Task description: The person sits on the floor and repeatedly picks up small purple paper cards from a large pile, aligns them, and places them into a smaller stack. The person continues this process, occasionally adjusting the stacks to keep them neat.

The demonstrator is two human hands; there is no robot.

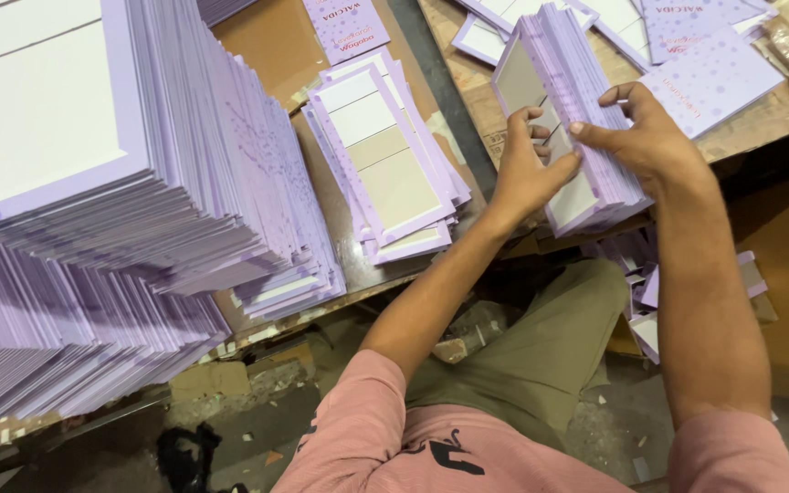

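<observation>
A thick bundle of lilac-edged cards (570, 100) stands on its long edge on the wooden table (760, 123) at the upper right. My left hand (524, 169) presses against the bundle's near face, fingers curled onto the front card. My right hand (643, 135) grips the bundle's far side, thumb and fingers over its top edge. Between them both hands clamp the bundle upright. The front card shows white and grey panels inside a lilac border.
A tall leaning pile of the same cards (93, 210) fills the left. A small flat stack (385, 160) lies in the middle. Loose lilac dotted sheets (710, 78) lie at the upper right. Card scraps (650, 301) litter the floor by my knee.
</observation>
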